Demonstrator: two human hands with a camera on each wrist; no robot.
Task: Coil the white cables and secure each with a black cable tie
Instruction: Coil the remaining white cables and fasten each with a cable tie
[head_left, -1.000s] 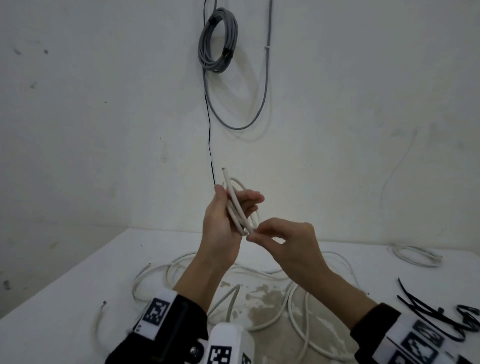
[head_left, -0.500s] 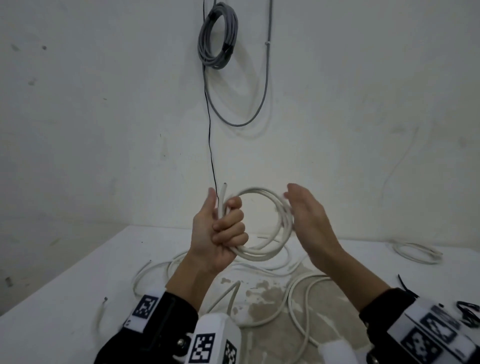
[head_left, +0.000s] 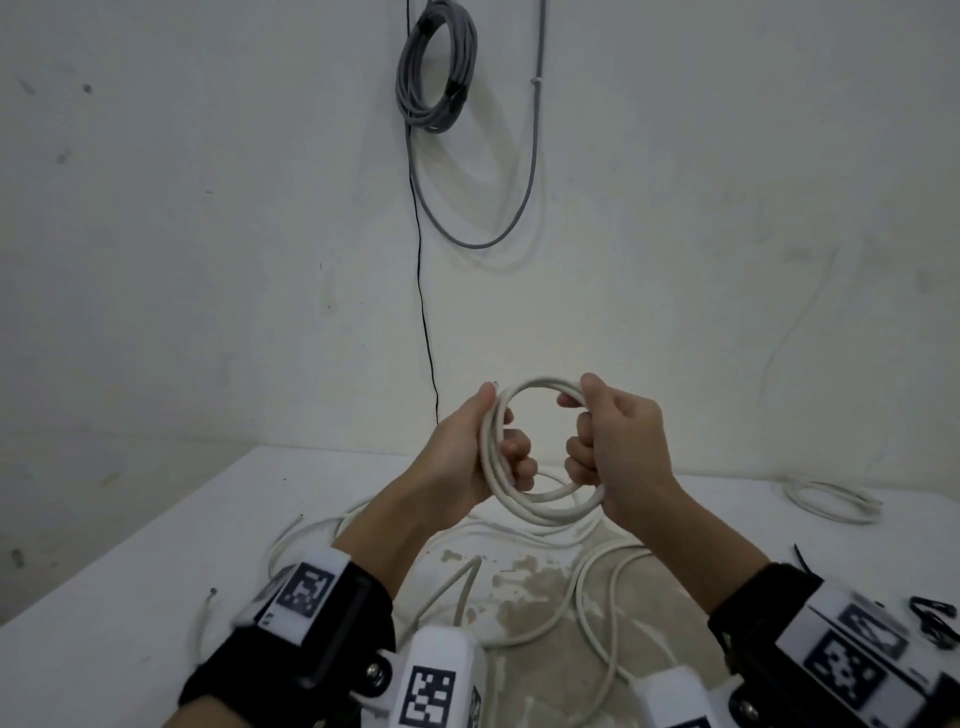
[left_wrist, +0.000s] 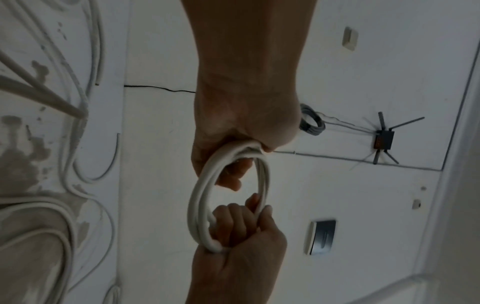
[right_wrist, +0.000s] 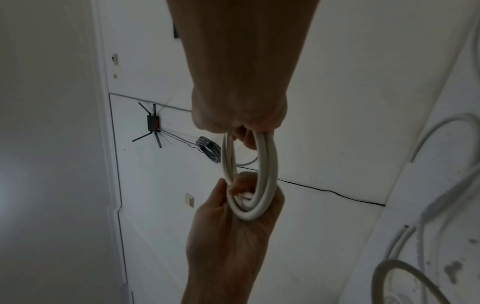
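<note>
Both hands were raised above the table (head_left: 130, 582) at the centre of the head view, each clamped on one side of the same white cable coil (head_left: 540, 506); the left hand (head_left: 467, 457) held the coil at its 9 o'clock side, fingers curled through the ring and thumb pressed along the outside; the right hand (head_left: 618, 457) held it at 3 o'clock, fingers wrapped round the strands, thumb (head_left: 571, 400) lying over the top; neither hand was open at all, and the two fists faced each other across the hole of the ring, close but not touching; from the left wrist camera the left hand (left_wrist: 244, 131) gripped the bunched strands at 12 o'clock of the coil (left_wrist: 200, 205) and the right hand (left_wrist: 241, 232) gripped at 6 o'clock; the right wrist camera showed the mirror of that, right hand (right_wrist: 239, 115) above, left hand (right_wrist: 233, 222) below, the coil (right_wrist: 267, 174) hanging between them in several loops; the table was white with a worn brownish patch (head_left: 519, 587) at 6 o'clock below the hands; loose white cables (head_left: 613, 597) sprawled over that patch; a smaller white coil (head_left: 831, 501) lay at 3 o'clock near the wall; a grey cable coil (head_left: 436, 67) hung on the wall at 12 o'clock; black cable ties (head_left: 935, 618) lay at roughly 4 o'clock by the right sleeve; a thin black wire (head_left: 423, 291) ran down the wall toward the hands.
</note>
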